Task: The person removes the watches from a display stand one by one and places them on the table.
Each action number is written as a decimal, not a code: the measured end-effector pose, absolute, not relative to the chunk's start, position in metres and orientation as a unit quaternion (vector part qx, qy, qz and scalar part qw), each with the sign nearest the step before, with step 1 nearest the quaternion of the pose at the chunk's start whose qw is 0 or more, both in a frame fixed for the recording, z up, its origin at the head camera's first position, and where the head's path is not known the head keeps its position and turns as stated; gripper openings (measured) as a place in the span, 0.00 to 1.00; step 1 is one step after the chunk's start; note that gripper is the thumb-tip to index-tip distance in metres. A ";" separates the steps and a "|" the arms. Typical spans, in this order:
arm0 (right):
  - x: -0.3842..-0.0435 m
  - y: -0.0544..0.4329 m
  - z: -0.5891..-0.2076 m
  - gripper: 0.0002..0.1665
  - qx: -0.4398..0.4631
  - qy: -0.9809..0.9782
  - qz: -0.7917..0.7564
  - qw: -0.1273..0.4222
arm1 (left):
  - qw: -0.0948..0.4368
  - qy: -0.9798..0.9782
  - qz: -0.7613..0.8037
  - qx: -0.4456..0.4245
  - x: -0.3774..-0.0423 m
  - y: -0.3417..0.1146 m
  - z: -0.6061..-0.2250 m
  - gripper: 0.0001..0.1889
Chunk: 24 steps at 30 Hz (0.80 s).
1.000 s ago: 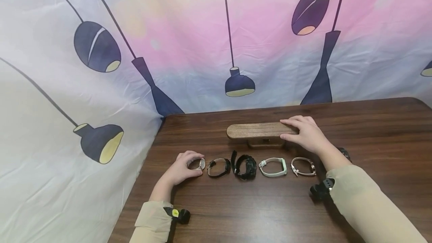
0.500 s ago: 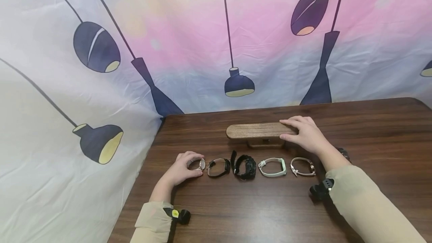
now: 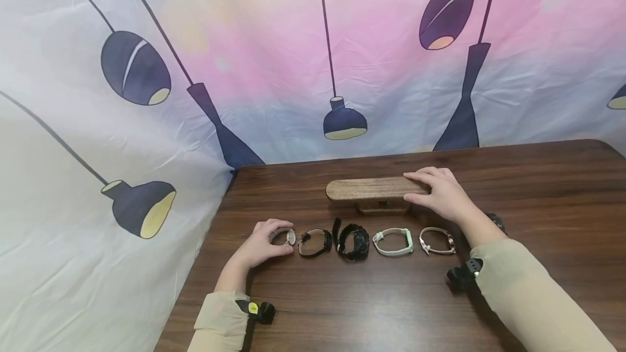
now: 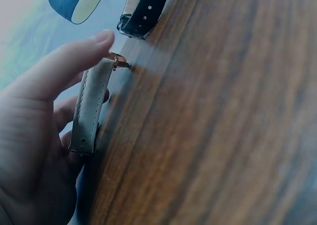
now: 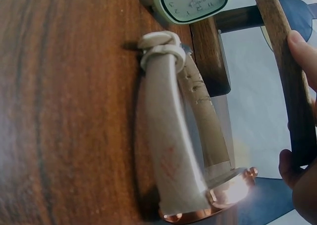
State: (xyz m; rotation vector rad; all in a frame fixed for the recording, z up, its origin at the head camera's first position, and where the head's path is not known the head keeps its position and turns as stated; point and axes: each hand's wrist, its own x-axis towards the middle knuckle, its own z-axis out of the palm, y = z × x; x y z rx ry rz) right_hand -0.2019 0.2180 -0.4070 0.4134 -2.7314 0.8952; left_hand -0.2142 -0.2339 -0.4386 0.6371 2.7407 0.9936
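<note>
At the left end of a row of watches, my left hand (image 3: 263, 243) holds a small wristwatch (image 3: 290, 237) between thumb and fingers. Its pale stitched strap (image 4: 91, 108) and rose-gold case show in the left wrist view. My right hand (image 3: 442, 194) grips the right end of a wooden T-shaped stand (image 3: 367, 189), thumb in front and fingers over the bar. Between the hands stand a thin dark-strapped watch (image 3: 315, 253), a bulky black watch (image 3: 361, 242), a mint-green watch (image 3: 393, 252) and a white-strapped watch with a rose-gold case (image 5: 176, 136).
The row lies on a dark wood table (image 3: 342, 297), just in front of the stand's base (image 3: 383, 208). Part of another dark watch (image 3: 496, 221) shows behind my right wrist. A fabric backdrop (image 3: 274, 69) printed with lamps hangs along the back and left sides.
</note>
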 end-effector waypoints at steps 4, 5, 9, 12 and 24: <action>-0.203 0.217 -0.408 0.37 0.143 -0.933 0.309 0.114 | 0.078 0.917 0.335 0.204 -0.213 -0.235 -0.440 0.28; -0.203 0.216 -0.409 0.37 0.143 -0.933 0.309 0.113 | 0.079 0.916 0.337 0.202 -0.213 -0.236 -0.440 0.29; -0.202 0.215 -0.410 0.38 0.144 -0.933 0.310 0.110 | 0.083 0.914 0.345 0.194 -0.212 -0.238 -0.440 0.29; -0.202 0.213 -0.410 0.38 0.144 -0.933 0.311 0.108 | 0.084 0.914 0.348 0.192 -0.210 -0.239 -0.439 0.28; -0.201 0.214 -0.404 0.38 0.130 -0.947 0.278 0.091 | 0.079 0.907 0.366 0.193 -0.216 -0.234 -0.435 0.30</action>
